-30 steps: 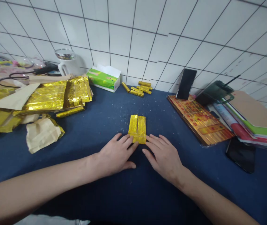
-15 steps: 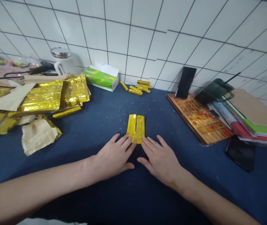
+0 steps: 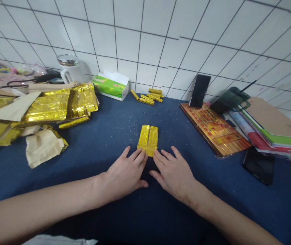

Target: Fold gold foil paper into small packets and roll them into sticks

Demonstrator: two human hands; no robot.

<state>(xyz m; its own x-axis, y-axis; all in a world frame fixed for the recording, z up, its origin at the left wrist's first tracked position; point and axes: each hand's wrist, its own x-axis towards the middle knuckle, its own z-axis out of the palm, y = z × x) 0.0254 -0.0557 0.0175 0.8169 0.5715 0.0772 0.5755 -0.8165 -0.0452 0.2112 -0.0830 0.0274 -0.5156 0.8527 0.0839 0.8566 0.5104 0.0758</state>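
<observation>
A folded gold foil paper [image 3: 148, 140] lies flat on the dark blue table cover [image 3: 114, 132], its two side flaps meeting along a middle seam. My left hand [image 3: 125, 173] rests palm down with fingers stretched out, fingertips touching the paper's near left corner. My right hand [image 3: 172, 172] lies flat beside it, fingers spread, fingertips at the paper's near right corner. Neither hand grips anything.
A pile of gold foil sheets [image 3: 48, 107] and crumpled paper [image 3: 43, 147] lies at the left. Several folded gold bars [image 3: 150, 96] and a green tissue box [image 3: 110, 86] sit by the tiled wall. A printed paper stack [image 3: 215, 131], two phones [image 3: 259, 164] and folders [image 3: 273, 131] fill the right.
My hands have drawn closer together at the paper's near edge. The view has shifted slightly; the folded paper stays in place.
</observation>
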